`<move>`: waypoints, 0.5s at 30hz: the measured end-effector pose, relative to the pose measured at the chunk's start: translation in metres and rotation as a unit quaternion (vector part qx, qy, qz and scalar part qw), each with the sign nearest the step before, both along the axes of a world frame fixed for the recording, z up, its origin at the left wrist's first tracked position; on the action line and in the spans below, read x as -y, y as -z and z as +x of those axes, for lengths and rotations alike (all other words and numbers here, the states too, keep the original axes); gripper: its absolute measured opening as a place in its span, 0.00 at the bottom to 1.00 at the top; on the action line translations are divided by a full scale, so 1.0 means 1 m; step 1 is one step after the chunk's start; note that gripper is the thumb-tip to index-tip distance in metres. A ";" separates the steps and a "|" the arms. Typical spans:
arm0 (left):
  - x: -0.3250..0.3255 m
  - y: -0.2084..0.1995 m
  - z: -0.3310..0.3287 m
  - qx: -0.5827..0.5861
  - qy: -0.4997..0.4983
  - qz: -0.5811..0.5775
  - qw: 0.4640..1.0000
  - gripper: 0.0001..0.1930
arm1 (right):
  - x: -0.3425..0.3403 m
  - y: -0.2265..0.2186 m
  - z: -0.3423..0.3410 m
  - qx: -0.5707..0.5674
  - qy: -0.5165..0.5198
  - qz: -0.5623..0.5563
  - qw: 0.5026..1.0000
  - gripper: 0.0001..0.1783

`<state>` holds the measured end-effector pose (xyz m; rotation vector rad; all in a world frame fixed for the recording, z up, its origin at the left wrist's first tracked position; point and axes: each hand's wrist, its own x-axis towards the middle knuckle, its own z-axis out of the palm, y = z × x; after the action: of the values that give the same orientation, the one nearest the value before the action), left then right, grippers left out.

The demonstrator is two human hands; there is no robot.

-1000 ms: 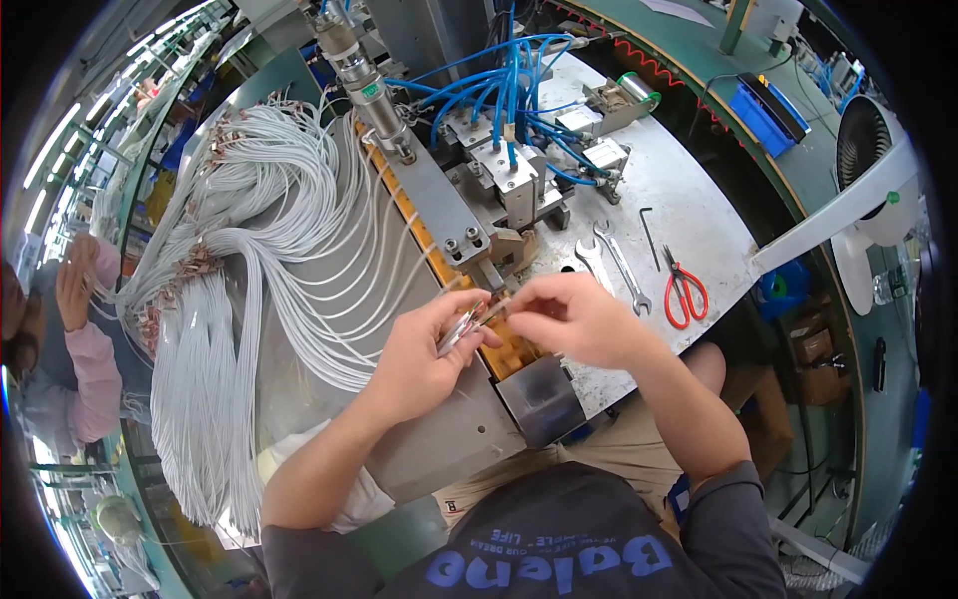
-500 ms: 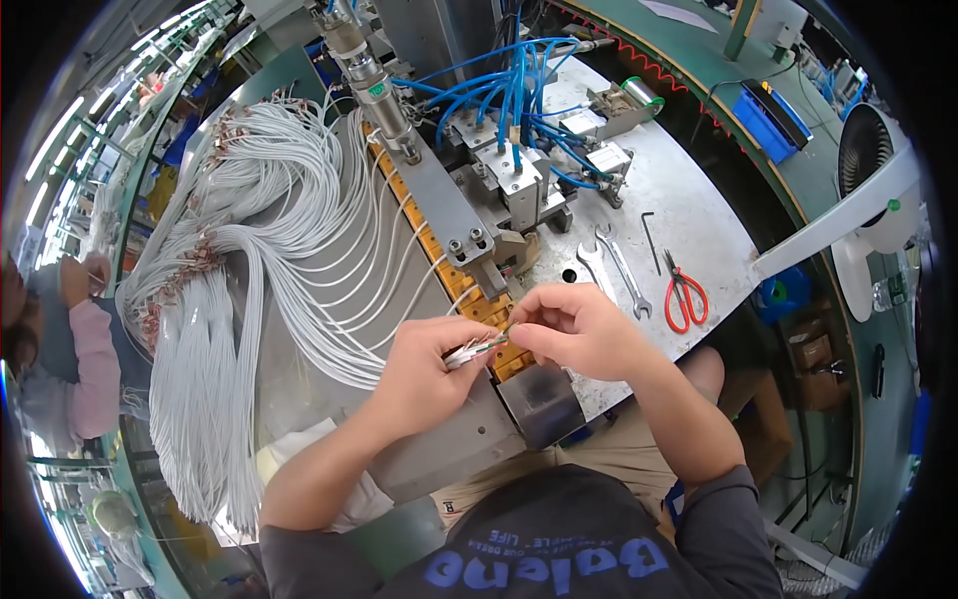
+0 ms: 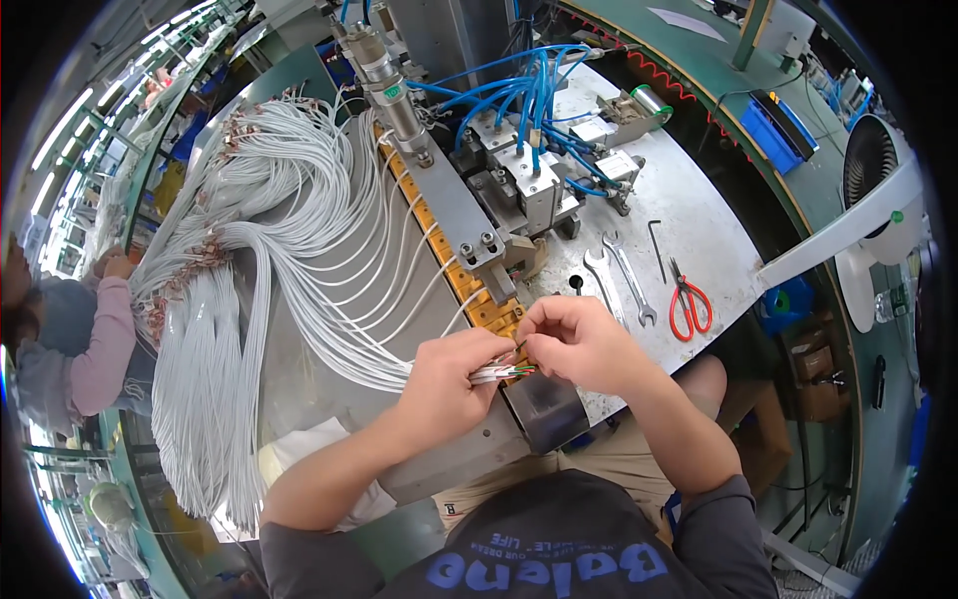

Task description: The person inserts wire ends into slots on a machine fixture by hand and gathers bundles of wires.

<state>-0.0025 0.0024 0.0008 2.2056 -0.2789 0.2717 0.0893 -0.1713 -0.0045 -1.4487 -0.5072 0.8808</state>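
My left hand is closed round a few white cables, whose stripped ends show thin coloured wires, green and red among them. Close beside it, my right hand pinches with thumb and forefinger at a dark wire end; the exact tip is too small to make out. Both hands meet over the near end of a yellow-orange fixture strip. White cables run from its slots, side by side, toward a big pile of white cables with copper-coloured ends on the left.
A press with a metal cylinder and blue air tubes stands beyond my hands. Right of it lie two wrenches, a hex key and red-handled scissors. A fan stands far right. Another person's sleeve shows at the left.
Both hands have shifted slightly right and nearer to me. The coloured wire ends now stand out past my left fingers. At the left, the other person's arm has reached toward the cable pile.
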 end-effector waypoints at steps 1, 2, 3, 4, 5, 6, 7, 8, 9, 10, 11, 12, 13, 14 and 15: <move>0.000 0.000 0.000 -0.001 0.000 0.000 1.000 0.05 | -0.001 0.001 0.001 -0.077 -0.004 0.019 0.997 0.03; -0.001 -0.002 -0.001 -0.029 0.002 -0.021 0.999 0.05 | 0.000 0.002 0.001 -0.078 -0.003 0.018 0.997 0.03; -0.002 -0.003 0.000 -0.058 0.004 -0.043 0.997 0.06 | 0.001 0.002 0.000 -0.017 -0.011 0.017 1.000 0.03; -0.002 -0.004 0.000 -0.086 0.007 -0.065 0.994 0.06 | 0.003 0.002 0.000 0.044 -0.019 0.015 0.999 0.03; -0.002 -0.006 0.000 -0.088 0.007 -0.066 0.994 0.06 | 0.004 0.002 0.000 0.104 -0.027 0.013 0.994 0.03; -0.002 -0.007 0.000 -0.080 0.019 -0.055 0.995 0.06 | 0.005 0.000 0.001 0.102 -0.027 0.012 0.994 0.03; -0.002 -0.008 0.000 -0.072 0.031 -0.043 0.996 0.06 | 0.006 -0.004 0.002 0.155 -0.040 0.007 0.987 0.03; -0.002 -0.010 0.001 -0.063 0.044 -0.031 0.997 0.06 | 0.006 -0.008 0.003 0.208 -0.051 0.003 0.977 0.03; -0.002 -0.011 0.001 -0.063 0.045 -0.030 0.996 0.06 | 0.005 -0.010 0.003 0.260 -0.062 -0.001 0.964 0.03; -0.001 -0.012 0.000 -0.104 0.027 -0.076 0.991 0.06 | 0.003 -0.008 0.000 0.259 -0.061 -0.001 0.964 0.03; -0.001 -0.013 -0.001 -0.145 0.009 -0.121 0.982 0.07 | 0.000 -0.003 -0.005 0.212 -0.022 0.022 0.977 0.03; -0.001 -0.014 -0.001 -0.185 -0.010 -0.166 0.969 0.07 | -0.003 0.002 -0.010 0.165 0.017 0.045 0.985 0.03; 0.000 -0.013 -0.001 -0.185 -0.011 -0.166 0.969 0.07 | -0.004 0.004 -0.013 0.116 0.054 0.069 0.989 0.04; 0.001 -0.013 0.000 -0.165 -0.012 -0.119 0.979 0.07 | -0.002 0.005 -0.011 0.116 0.053 0.069 0.989 0.04; 0.002 -0.012 0.000 -0.145 -0.013 -0.072 0.987 0.07 | 0.001 0.006 -0.006 0.115 0.032 0.017 0.993 0.05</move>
<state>-0.0021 0.0006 0.0127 2.0732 -0.0670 -0.0176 0.0830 -0.1727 -0.0101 -1.5358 -0.6408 0.6533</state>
